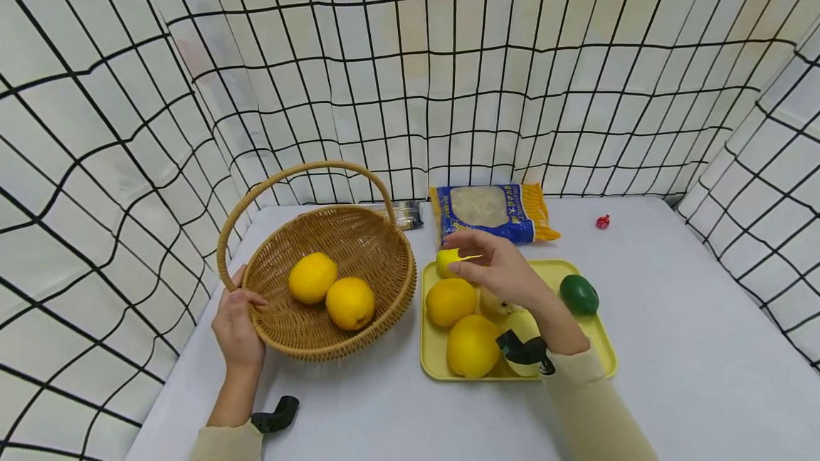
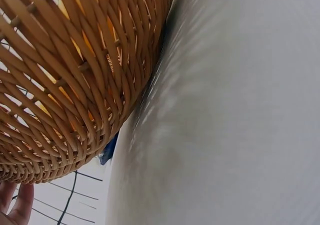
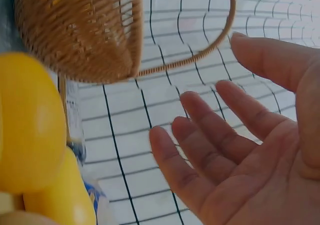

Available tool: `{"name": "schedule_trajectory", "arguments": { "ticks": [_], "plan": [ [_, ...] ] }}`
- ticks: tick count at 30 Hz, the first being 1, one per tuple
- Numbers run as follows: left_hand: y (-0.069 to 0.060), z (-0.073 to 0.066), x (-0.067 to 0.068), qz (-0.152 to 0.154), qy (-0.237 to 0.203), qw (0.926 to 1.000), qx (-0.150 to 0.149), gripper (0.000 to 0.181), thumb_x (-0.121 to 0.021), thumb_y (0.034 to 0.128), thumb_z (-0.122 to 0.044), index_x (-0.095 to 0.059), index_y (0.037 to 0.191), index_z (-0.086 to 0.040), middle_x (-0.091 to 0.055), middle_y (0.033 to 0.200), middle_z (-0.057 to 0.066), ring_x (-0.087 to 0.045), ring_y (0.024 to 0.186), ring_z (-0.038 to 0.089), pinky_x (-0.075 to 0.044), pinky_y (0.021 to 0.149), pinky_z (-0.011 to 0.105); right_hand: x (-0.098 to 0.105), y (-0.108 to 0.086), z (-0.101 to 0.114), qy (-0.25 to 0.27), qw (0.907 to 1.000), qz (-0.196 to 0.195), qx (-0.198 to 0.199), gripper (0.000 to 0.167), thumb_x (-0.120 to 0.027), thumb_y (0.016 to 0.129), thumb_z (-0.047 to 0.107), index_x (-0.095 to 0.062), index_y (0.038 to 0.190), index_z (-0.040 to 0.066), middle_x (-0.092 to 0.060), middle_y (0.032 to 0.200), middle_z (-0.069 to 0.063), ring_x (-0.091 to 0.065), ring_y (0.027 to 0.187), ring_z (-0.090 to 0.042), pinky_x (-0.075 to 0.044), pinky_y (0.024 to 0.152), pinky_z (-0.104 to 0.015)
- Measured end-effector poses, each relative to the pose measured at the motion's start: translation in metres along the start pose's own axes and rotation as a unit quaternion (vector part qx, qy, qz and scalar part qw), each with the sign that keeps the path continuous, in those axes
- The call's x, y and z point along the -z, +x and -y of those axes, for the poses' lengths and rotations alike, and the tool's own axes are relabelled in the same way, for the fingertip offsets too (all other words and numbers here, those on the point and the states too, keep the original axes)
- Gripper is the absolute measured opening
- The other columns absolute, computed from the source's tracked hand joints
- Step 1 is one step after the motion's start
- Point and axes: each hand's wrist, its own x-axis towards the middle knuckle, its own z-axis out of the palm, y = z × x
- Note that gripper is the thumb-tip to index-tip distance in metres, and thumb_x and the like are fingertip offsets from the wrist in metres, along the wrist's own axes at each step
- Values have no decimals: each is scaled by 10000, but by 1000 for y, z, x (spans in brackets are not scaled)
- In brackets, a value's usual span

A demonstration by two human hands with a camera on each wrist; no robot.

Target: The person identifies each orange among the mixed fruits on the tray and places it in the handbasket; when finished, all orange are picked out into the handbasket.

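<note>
In the head view, the person's left hand (image 1: 238,326) grips the left rim of a round brown wicker basket with an arched handle (image 1: 374,244), left of centre in the frame. Two round yellow fruits (image 1: 313,278) lie inside it. Right of centre, the right hand (image 1: 496,269), its thumb well apart from its fingers, hovers over a rectangular pale-yellow plastic tray (image 1: 605,356). There, a bright lemon-yellow fruit (image 1: 446,260) is partly hidden behind that hand; two orange-yellow fruits (image 1: 472,347) lie nearer the lower edge, and a dark-green oval fruit (image 1: 579,295) sits at the right rim. A good pick would bring fingers and thumb down around one fruit's widest part without nudging its neighbours, while the left hand keeps the basket steady.

The left wrist view adds the basket's woven outer wall, upper left, curving away from the white counter (image 2: 240,110), with fingertips against the rim at lower left, which the head view hides.

The right wrist view settles the right hand's state: palm bare, fingers spread at lower right, nothing held. Yellow fruit fills the left edge, apart from the fingers.
</note>
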Motion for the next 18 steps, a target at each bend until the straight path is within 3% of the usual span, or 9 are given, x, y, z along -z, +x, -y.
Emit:
{"name": "schedule_trajectory", "arguments": {
  "ticks": [5,9,14,18],
  "plan": [
    [0,0,0,-59,26,10000,38,507,-327,1052,-173,-530,702,134,-519,1378,254,-462,1324,258,-311,1094,257,13,1,-9,-303,9989,138,-331,441,-690,917,220,-570,1313,65,-599,1295,-141,-578,1149,-283,-474,968,-431],
    [0,-1,1,-65,98,9999,83,508,-325,1051,-178,-540,707,129,-528,1386,209,-462,1322,256,-328,1093,267,17,0,-14,-498,9977,221,-405,457,-695,913,247,-569,1314,69,-604,1288,-138,-579,1140,-271,-477,962,-443],
    [-1,-2,1,-29,63,10000,35,500,-330,1047,-169,-530,703,134,-527,1379,226,-468,1312,266,-324,1092,259,15,-4,-14,-262,9980,435,-381,460,-692,916,246,-561,1321,72,-596,1297,-138,-575,1154,-285,-488,949,-424],
    [0,-2,1,-33,36,10000,-34,494,-330,1044,-150,-533,691,130,-536,1373,223,-467,1319,274,-302,1101,265,8,-8,-15,-31,9959,890,-175,436,-689,918,223,-567,1305,62,-604,1279,-129,-577,1155,-317,-496,932,-371]
  ]
}}
